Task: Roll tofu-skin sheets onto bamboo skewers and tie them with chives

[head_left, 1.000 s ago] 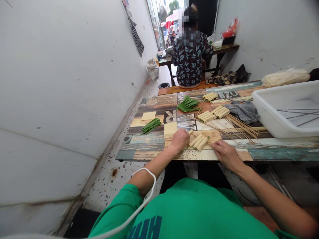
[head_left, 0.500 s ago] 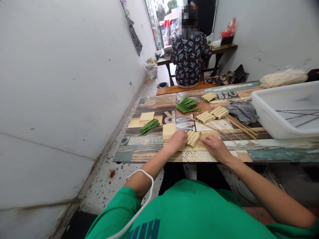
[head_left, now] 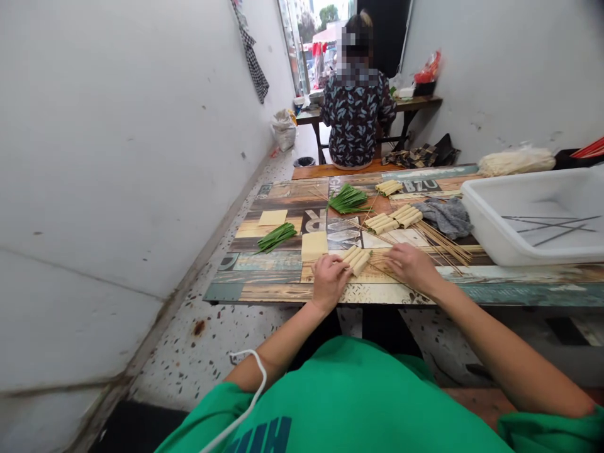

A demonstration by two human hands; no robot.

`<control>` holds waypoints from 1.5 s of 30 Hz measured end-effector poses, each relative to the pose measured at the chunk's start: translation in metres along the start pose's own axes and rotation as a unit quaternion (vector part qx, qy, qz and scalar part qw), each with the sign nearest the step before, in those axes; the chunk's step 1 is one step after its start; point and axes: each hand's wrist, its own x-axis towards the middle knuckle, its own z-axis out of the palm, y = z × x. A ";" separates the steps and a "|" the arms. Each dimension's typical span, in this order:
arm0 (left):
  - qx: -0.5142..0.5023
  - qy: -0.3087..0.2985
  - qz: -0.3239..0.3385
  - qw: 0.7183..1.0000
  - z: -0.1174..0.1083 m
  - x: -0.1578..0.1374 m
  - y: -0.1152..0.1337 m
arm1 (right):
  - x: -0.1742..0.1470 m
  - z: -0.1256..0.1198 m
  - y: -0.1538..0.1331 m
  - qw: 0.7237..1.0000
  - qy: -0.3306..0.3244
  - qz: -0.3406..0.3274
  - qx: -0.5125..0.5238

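My left hand (head_left: 330, 280) is closed on the left end of a small row of pale yellow tofu-skin rolls (head_left: 359, 262), with green showing at their ends. To their right, my right hand (head_left: 413, 267) has its fingers pinched around a thin bamboo skewer (head_left: 384, 272) that points toward the rolls; its tip is hard to make out. A stack of square tofu-skin sheets (head_left: 314, 246) lies just beyond my left hand. Farther left are a bunch of cut green chives (head_left: 277, 237) and another square sheet (head_left: 272, 218).
Finished-looking rolls (head_left: 394, 218) and loose skewers (head_left: 446, 245) lie beyond my right hand, near a grey cloth (head_left: 443, 217). A white plastic tub (head_left: 495, 242) stands at the right. More chives (head_left: 348, 199) lie farther back. A person (head_left: 353, 119) sits beyond the table, back turned.
My left hand has shifted toward me and slightly left, its fingers now over the rolls' left end. My right hand has turned slightly beside them. The whole view has shifted a little.
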 end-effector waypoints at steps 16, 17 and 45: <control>0.079 -0.087 -0.008 0.993 -0.004 -0.001 0.012 | 0.026 0.031 -0.038 0.989 -0.033 -0.137 0.053; 0.078 -0.088 -0.006 0.993 -0.003 -0.001 0.011 | 0.026 0.031 -0.037 0.987 -0.032 -0.143 0.069; 0.018 -0.038 -0.087 0.995 0.012 0.003 0.010 | 0.043 0.032 -0.046 0.974 -0.091 -0.197 -0.058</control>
